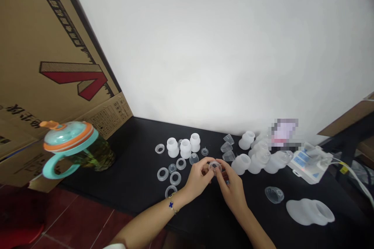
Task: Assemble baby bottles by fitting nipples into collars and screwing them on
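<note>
A head-worn camera looks forward and down across a black table (131,159) toward a white wall (204,54), in a single wide view. The wearer's left hand (198,179) and right hand (233,186) appear near the lens, below center, forearms entering from the bottom edge.

On cardboard box (26,35): see red angular logo (73,76) and black Chinese characters (23,116), too skewed to read with certainty.
</note>
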The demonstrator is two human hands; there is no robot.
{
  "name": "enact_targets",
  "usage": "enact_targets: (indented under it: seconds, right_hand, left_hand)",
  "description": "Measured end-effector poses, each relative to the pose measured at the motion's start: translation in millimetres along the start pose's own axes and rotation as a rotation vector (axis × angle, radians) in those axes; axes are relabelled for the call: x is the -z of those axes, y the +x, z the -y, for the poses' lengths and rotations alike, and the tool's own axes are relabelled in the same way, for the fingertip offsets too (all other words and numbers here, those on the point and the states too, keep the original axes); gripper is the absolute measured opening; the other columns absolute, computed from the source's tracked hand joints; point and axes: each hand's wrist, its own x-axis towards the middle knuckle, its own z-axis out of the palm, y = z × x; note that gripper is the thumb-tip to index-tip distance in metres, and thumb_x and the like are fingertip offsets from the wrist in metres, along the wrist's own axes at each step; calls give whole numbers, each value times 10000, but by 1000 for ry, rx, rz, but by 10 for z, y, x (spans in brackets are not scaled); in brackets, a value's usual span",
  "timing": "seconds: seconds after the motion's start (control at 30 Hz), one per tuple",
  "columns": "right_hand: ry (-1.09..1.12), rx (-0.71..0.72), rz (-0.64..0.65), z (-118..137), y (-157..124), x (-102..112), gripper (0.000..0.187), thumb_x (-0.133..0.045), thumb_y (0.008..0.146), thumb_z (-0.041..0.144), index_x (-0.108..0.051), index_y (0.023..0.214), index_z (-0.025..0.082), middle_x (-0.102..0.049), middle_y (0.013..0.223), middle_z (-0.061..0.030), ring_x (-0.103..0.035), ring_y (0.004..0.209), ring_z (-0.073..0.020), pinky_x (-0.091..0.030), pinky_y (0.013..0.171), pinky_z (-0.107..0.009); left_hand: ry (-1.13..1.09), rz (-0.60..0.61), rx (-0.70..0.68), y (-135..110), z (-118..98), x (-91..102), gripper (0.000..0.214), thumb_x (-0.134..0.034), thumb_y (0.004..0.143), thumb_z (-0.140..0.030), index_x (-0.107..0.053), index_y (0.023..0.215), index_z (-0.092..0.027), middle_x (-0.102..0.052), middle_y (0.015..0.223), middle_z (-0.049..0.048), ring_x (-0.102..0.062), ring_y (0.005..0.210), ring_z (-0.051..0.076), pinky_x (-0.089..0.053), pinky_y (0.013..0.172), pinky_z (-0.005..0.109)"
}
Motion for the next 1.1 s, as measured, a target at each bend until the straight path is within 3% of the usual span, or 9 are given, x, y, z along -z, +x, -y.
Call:
enact_targets:
  seconds: [0.33,0.6,1.1]
  right_hand:
    - [7,10,9,24,-3,8,391,-504,998,438,-641,1261,183,-765,1007,-93,-707,690,-199,-564,588,-275]
    - [22,44,30,-43,-14,-4,410,-475,1015,391,-596,1346,183,-722,1177,-118,-715,781,-200,-578,651,-282]
    - [11,33,13,-18,-12,1,413,-494,998,408,-619,1316,175,-747,1104,-118,-695,703,-193,-575,599,-284]
  left_hand:
    - [8,-18,8,4,-4,-7,249,-585,913,-306,-669,1100,-166,-635,654,-14,-502,486,98,-452,464,192]
    - [-7,1,-2,-6,11,-7,267,-583,920,-292,-635,1150,-167,-677,730,13,-534,539,113,-460,509,207]
    - [48,-30,20,4,4,-13,236,-587,895,-242,-650,1109,-164,-603,626,-25,-446,491,90,-369,465,181]
